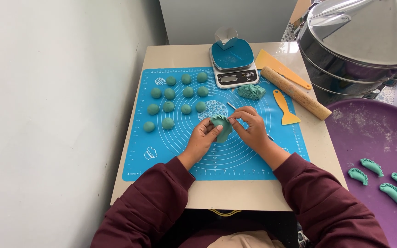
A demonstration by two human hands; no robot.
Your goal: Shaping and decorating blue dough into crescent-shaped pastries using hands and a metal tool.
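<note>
Both hands hold one green dough dumpling (222, 127) above the middle of a blue silicone mat (180, 151). My left hand (203, 138) cups it from below and the left. My right hand (250, 125) pinches its pleated top edge between thumb and fingers. Several green dough balls (176, 98) lie in rows on the mat's far left part. A lump of green dough (251, 91) sits near the mat's far right corner.
A kitchen scale (233, 62) stands at the table's back, with a wooden rolling pin (295, 93) and two yellow scrapers (285, 108) on the right. A purple tray (368, 138) at right holds several finished green dumplings (382, 179). A steel steamer (354, 41) stands behind it. A wall runs along the left.
</note>
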